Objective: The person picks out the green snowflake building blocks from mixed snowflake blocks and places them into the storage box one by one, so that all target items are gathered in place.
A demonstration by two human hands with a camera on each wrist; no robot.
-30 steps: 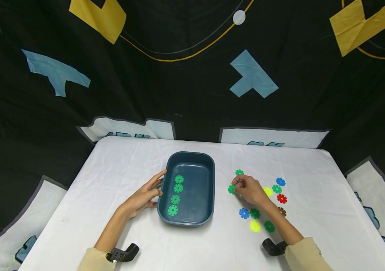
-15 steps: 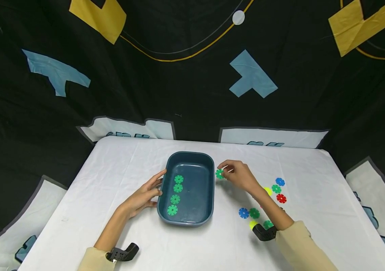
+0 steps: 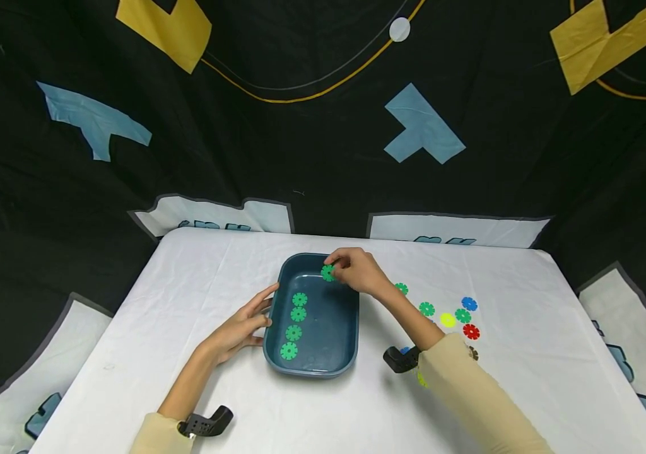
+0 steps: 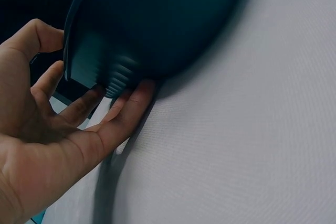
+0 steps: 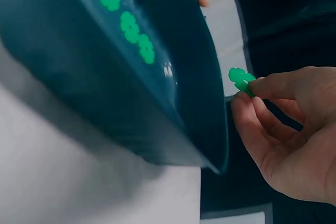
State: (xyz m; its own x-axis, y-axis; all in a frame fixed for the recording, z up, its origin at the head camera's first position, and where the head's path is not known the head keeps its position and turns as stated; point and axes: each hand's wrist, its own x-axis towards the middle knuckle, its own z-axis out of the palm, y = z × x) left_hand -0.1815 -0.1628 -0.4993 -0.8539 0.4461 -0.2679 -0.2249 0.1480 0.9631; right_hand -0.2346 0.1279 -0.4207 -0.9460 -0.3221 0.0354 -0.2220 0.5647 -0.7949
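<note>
My right hand [image 3: 357,270] pinches a green notched disc [image 3: 328,272] between thumb and fingertips, over the far right end of a dark blue tray [image 3: 354,328]. In the right wrist view, that same disc [image 5: 239,75] shows clear of the tray's rim. Along the tray's left side, on the floor, several similar green discs [image 3: 294,333] lie in a row. My left hand [image 3: 238,334] rests its spread fingers against the tray's left outer wall. From the left wrist view, the fingers [image 4: 128,111] touch the wall from outside and are not wrapped round it.
Right of the tray, loose discs lie on the white tablecloth [image 3: 232,265]: green [image 3: 427,308], yellow [image 3: 447,320], blue [image 3: 469,304], red [image 3: 471,331] and brown ones. My right forearm covers part of them. A black curtain [image 3: 311,157] hangs behind the table.
My right hand has carried the green disc leftward from the loose discs, across the tray's right rim, to above its far end. The left hand and the tray have stayed put.
</note>
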